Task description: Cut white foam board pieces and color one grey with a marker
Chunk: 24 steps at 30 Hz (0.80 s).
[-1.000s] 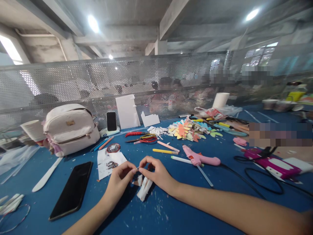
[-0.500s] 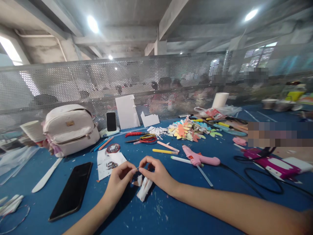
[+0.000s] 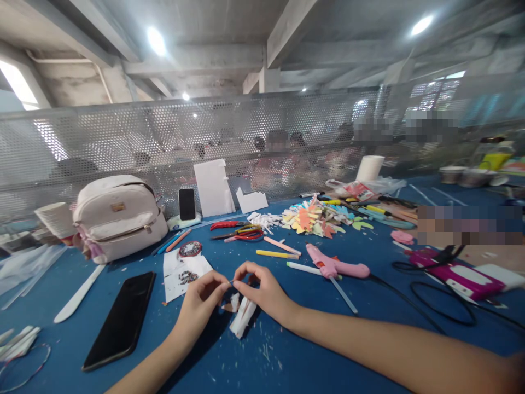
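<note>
Grasping, apparently, a tiny piece, thumb drawn to forefinger on both left hand and right hand; too small to identify, and cannot tell how firmly pinched. Found in the narrow gap between the two hands, low over the blue tabletop, just beyond a white strip bundle partly hidden by the right hand. For good control, brace both wrists, pinch at the very tips, and move only one side at a time, in small turns. Watch for a slip: probably easy to lose among the white flecks below. Avoid brushing the paper sheet and dark bead-like bits near the left hand. Mind the pink glue gun beyond the right forearm, possibly hot, with a black cable trailing close by.
</note>
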Tool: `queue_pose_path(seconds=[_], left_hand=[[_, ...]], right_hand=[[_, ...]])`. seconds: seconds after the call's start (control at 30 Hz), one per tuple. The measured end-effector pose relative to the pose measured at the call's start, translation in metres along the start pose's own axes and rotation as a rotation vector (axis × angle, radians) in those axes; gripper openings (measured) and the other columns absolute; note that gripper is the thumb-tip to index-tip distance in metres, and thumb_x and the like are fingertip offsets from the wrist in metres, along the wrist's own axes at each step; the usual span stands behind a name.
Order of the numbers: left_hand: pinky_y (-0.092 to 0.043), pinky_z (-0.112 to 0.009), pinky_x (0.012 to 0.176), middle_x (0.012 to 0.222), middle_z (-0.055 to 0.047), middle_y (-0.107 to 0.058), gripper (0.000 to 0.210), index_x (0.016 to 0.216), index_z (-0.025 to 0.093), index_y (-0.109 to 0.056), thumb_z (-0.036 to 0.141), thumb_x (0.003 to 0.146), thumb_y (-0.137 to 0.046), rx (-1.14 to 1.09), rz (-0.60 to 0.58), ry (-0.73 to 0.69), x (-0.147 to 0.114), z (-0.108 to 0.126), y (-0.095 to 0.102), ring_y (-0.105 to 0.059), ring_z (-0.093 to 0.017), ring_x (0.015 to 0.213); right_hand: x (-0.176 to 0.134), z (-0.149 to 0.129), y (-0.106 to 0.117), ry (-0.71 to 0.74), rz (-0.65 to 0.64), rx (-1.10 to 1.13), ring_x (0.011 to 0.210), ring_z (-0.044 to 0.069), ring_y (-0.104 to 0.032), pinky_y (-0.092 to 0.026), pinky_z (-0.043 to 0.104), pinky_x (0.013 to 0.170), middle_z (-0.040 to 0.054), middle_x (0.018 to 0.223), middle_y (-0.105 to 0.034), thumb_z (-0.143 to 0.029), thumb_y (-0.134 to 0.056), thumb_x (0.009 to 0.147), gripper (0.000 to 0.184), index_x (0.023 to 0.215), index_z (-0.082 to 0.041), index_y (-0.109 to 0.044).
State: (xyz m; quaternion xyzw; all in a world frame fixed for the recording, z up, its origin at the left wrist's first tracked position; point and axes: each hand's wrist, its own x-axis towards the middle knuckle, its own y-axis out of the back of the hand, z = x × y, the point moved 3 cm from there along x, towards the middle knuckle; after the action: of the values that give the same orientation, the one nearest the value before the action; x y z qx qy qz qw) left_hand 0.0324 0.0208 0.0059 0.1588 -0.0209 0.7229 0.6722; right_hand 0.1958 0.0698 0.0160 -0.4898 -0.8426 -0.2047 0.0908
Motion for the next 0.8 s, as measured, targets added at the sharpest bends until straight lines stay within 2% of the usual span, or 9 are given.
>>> queue_pose_path(seconds=[0.4,0.67,0.8], left_hand=[[-0.039,-0.022,0.055,0.067,0.0,-0.059,0.038,0.077,0.013,-0.068,0.051,0.082,-0.071,0.01,0.007,-0.005,0.0007,-0.0003,0.0001,-0.049,-0.011,0.056],[-0.039,-0.022,0.055,0.066,0.0,-0.059,0.039,0.077,0.013,-0.069,0.052,0.082,-0.07,0.011,0.002,-0.004,0.0005,-0.0021,-0.0001,-0.049,-0.011,0.056],[-0.039,-0.022,0.055,0.066,0.0,-0.058,0.04,0.076,0.013,-0.068,0.052,0.081,-0.07,0.011,0.002,-0.002,0.0014,-0.0022,-0.0001,-0.049,-0.011,0.056]], right_hand=[[0.0005,-0.0007,0.0005,-0.01,0.009,0.03,0.085,0.02,-0.06,-0.039,0.03,0.072,0.0009,0.085,-0.063,-0.026,-0.065,0.081,0.007,0.083,-0.02,-0.063],[-0.0007,0.0009,-0.0003,-0.022,0.028,0.097,0.086,0.019,-0.06,-0.042,0.03,0.073,0.0009,0.09,-0.062,-0.027,-0.066,0.078,0.019,0.093,-0.021,-0.055],[-0.0007,-0.0006,-0.0001,-0.013,0.023,0.102,0.085,0.019,-0.059,-0.042,0.03,0.074,0.0004,0.089,-0.062,-0.027,-0.066,0.079,0.017,0.091,-0.021,-0.056]])
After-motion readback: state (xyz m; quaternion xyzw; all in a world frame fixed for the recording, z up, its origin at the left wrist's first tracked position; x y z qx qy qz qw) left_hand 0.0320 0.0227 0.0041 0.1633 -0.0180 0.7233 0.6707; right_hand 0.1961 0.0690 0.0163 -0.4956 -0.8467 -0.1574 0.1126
